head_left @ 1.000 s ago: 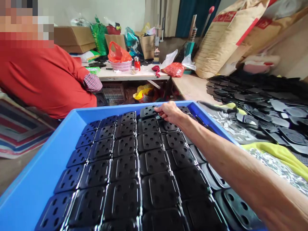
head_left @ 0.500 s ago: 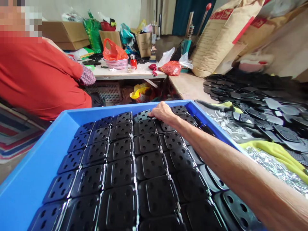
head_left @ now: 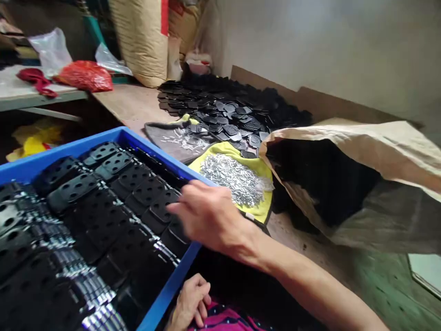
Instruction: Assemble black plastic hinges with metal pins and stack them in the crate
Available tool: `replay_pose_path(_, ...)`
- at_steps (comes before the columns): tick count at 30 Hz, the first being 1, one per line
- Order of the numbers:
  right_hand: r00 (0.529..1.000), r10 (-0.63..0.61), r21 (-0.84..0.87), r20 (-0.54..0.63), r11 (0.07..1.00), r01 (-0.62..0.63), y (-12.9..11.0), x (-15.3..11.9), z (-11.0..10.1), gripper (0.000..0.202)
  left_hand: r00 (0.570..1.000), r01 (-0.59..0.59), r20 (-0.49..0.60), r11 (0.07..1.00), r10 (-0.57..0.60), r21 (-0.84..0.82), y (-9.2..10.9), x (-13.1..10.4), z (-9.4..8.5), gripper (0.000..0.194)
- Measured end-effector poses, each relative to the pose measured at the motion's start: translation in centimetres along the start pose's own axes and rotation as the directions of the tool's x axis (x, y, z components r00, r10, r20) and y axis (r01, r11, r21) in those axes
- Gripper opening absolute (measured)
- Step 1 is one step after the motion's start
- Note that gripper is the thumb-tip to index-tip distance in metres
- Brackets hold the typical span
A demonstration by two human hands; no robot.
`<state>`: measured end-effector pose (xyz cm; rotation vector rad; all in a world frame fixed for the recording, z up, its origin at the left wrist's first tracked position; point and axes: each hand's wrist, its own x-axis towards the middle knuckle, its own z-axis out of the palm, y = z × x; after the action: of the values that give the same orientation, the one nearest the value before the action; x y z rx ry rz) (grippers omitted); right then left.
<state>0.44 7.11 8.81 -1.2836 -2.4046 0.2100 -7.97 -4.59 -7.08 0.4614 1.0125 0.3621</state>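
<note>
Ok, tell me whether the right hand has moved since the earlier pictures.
Yes. Judged against the blue crate, the right hand has come back from near its far rim to its near right corner.

My head-worn camera looks forward and down, close above the blue crate [head_left: 167, 157] at the frame's lower left.

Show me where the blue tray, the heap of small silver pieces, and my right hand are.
Blue tray [head_left: 172, 285]: head view, on its near rim.
Silver pieces [head_left: 232, 177]: head view, middle of the heap.
Right hand [head_left: 208, 214]: head view, back of the hand.
</note>
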Motion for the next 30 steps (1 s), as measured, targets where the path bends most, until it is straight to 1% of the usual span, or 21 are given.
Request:
replay_pose_path(1,0.985,0.173,-0.018,-0.013,0.985,-0.173,2.9,-2.3,-0.6,0.032,1.000,-0.005,-0.010,0.999,0.006,0.032,-0.2,0.6,0.3,0.028)
replay_pose_path(2,0.940,0.338,-0.046,-0.048,0.939,-0.341,6.0,-4.4,-1.2,0.032,0.999,-0.024,-0.023,0.997,0.025,0.069,-0.4,1.1,0.7,0.027)
replay_pose_path(5,0.810,0.552,-0.105,-0.198,0.810,-0.577,14.5,-10.0,-2.7,0.017,0.990,-0.129,-0.023,0.970,0.137,0.207,0.1,2.2,2.6,0.032)
replay_pose_path(6,0.765,0.597,-0.115,-0.241,0.765,-0.634,16.6,-11.7,-3.2,0.014,0.984,-0.170,-0.012,0.952,0.179,0.256,0.7,2.4,3.6,0.033)
replay_pose_path(7,0.749,0.612,-0.102,-0.252,0.753,-0.650,18.2,-13.2,-3.6,0.012,0.974,-0.215,-0.001,0.926,0.226,0.312,1.6,2.5,4.7,0.032)
replay_pose_path(8,0.757,0.606,-0.094,-0.244,0.762,-0.641,19.3,-14.5,-3.9,0.011,0.961,-0.256,-0.002,0.893,0.277,0.369,2.8,2.6,6.1,0.029)
replay_pose_path(9,0.777,0.588,-0.089,-0.224,0.782,-0.617,20.0,-15.6,-4.0,0.011,0.933,-0.313,-0.015,0.833,0.359,0.456,4.2,2.7,7.6,0.023)
replay_pose_path(10,0.803,0.562,-0.089,-0.200,0.805,-0.586,20.2,-16.5,-4.1,0.012,0.863,-0.406,-0.008,0.703,0.505,0.585,5.7,2.9,9.1,0.018)
replay_pose_path(11,0.823,0.539,-0.094,-0.181,0.823,-0.560,20.2,-17.2,-4.1,0.012,0.747,-0.505,0.073,0.492,0.661,0.709,7.4,3.3,10.7,0.015)
replay_pose_path(12,0.832,0.527,-0.104,-0.171,0.830,-0.548,20.0,-17.7,-4.0,0.013,0.624,-0.566,0.204,0.257,0.754,0.783,9.1,3.8,12.2,0.008)
replay_pose_path(13,0.832,0.528,-0.109,-0.172,0.829,-0.549,19.8,-18.1,-4.0,0.013,0.518,-0.573,0.325,0.038,0.791,0.819,10.7,4.6,13.7,0.003)
replay_pose_path(14,0.826,0.534,-0.106,-0.178,0.824,-0.556,19.7,-18.3,-4.0,0.013,0.469,-0.523,0.430,-0.150,0.771,0.839,12.2,5.5,15.0,0.009)
replay_pose_path(15,0.817,0.545,-0.098,-0.188,0.817,-0.568,19.6,-18.5,-4.0,0.014,0.462,-0.432,0.492,-0.297,0.738,0.851,13.4,6.5,16.2,0.012)
replay_pose_path(16,0.802,0.561,-0.091,-0.203,0.805,-0.586,19.7,-18.7,-4.2,0.015,0.491,-0.336,0.527,-0.407,0.694,0.849,14.5,7.6,17.2,0.015)
replay_pose_path(17,0.782,0.583,-0.090,-0.221,0.786,-0.611,20.0,-18.8,-4.6,0.016,0.512,-0.253,0.541,-0.486,0.667,0.837,15.2,8.8,18.0,0.018)
replay_pose_path(19,0.727,0.639,-0.092,-0.250,0.732,-0.675,21.0,-18.9,-5.5,0.015,0.551,-0.151,0.556,-0.580,0.623,0.800,16.2,10.9,19.2,0.025)
replay_pose_path(22,0.649,0.715,-0.134,-0.260,0.639,-0.758,23.2,-19.1,-7.0,0.014,0.578,-0.111,0.572,-0.638,0.583,0.762,16.6,12.9,20.0,0.027)
replay_pose_path(24,0.626,0.726,-0.217,-0.285,0.587,-0.780,24.5,-19.0,-7.7,0.018,0.580,-0.112,0.581,-0.651,0.571,0.751,16.8,13.5,20.1,0.026)
replay_pose_path(26,0.618,0.719,-0.297,-0.318,0.544,-0.785,25.6,-18.3,-8.2,0.023,0.584,-0.123,0.602,-0.673,0.545,0.729,17.1,13.7,20.2,0.025)
replay_pose_path(28,0.632,0.711,-0.328,-0.310,0.544,-0.772,26.3,-17.0,-8.3,0.029,0.588,-0.150,0.633,-0.701,0.503,0.697,17.4,13.6,20.3,0.025)
replay_pose_path(30,0.699,0.669,-0.332,-0.253,0.619,-0.712,27.0,-15.1,-8.2,0.033,0.590,-0.178,0.663,-0.727,0.461,0.664,17.6,13.6,20.4,0.026)
